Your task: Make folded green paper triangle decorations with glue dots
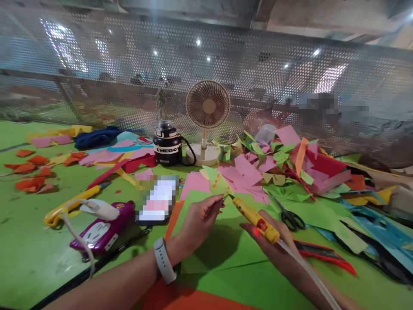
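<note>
My left hand, with a pale watch strap at the wrist, pinches the lower edge of a light green paper piece dotted with small orange squares. In my right hand is a yellow hot glue gun, its dark nozzle close to the paper by my left fingertips; whether they touch I cannot tell. A red light glows on the gun, and a long whitish stick or cord trails from its back. Under both hands lie green paper sheets.
Black scissors and a red cutter lie to the right. Left are a phone, a purple power strip and a yellow-handled tool. Behind stand a black bottle, a fan and heaped paper scraps.
</note>
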Demonstrator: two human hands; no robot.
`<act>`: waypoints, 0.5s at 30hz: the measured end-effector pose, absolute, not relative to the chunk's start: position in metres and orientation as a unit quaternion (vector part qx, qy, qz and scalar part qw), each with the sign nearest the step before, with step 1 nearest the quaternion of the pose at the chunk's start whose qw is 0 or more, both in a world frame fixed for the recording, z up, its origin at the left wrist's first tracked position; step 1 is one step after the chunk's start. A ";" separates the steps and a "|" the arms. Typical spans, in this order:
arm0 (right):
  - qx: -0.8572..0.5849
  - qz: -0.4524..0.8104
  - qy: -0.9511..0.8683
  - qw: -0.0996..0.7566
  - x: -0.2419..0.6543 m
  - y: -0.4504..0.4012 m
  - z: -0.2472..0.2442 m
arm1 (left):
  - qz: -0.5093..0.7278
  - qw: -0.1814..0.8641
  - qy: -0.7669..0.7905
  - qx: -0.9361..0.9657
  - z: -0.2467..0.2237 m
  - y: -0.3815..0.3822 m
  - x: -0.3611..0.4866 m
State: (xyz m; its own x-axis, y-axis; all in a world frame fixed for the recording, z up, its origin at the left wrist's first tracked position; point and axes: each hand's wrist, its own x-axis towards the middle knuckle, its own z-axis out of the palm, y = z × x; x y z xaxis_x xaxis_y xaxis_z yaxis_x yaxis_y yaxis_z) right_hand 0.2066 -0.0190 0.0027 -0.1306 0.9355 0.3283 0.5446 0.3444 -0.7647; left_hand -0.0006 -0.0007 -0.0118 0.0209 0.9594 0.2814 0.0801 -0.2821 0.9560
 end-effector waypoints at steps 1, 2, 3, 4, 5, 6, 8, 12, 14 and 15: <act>-0.509 0.190 -0.742 0.393 0.211 -0.017 0.009 | 0.544 0.410 0.441 0.584 -0.012 0.000 -0.001; -0.502 0.140 -0.765 0.377 0.216 -0.015 0.016 | 0.548 0.424 0.440 0.572 -0.011 0.002 -0.002; -0.498 0.093 -0.782 0.363 0.222 -0.013 0.023 | 0.553 0.443 0.437 0.554 -0.011 0.003 -0.002; -0.497 0.054 -0.792 0.351 0.228 -0.011 0.030 | 0.559 0.464 0.434 0.533 -0.010 0.005 -0.002; -0.496 0.028 -0.801 0.334 0.236 -0.009 0.037 | 0.566 0.484 0.432 0.509 -0.009 0.006 -0.003; -0.499 0.008 -0.806 0.319 0.245 -0.008 0.042 | 0.573 0.502 0.429 0.485 -0.008 0.007 -0.003; -0.518 -0.003 -0.810 0.276 0.266 -0.005 0.049 | 0.584 0.531 0.428 0.440 -0.004 0.008 -0.004; -0.586 0.003 -0.789 0.185 0.329 -0.005 0.046 | 0.601 0.556 0.431 0.379 0.006 0.007 -0.006; -0.604 0.028 -0.781 0.152 0.366 -0.010 0.039 | 0.609 0.557 0.429 0.367 0.010 0.007 -0.008; -0.607 0.040 -0.781 0.142 0.382 -0.013 0.036 | 0.612 0.557 0.427 0.363 0.010 0.006 -0.008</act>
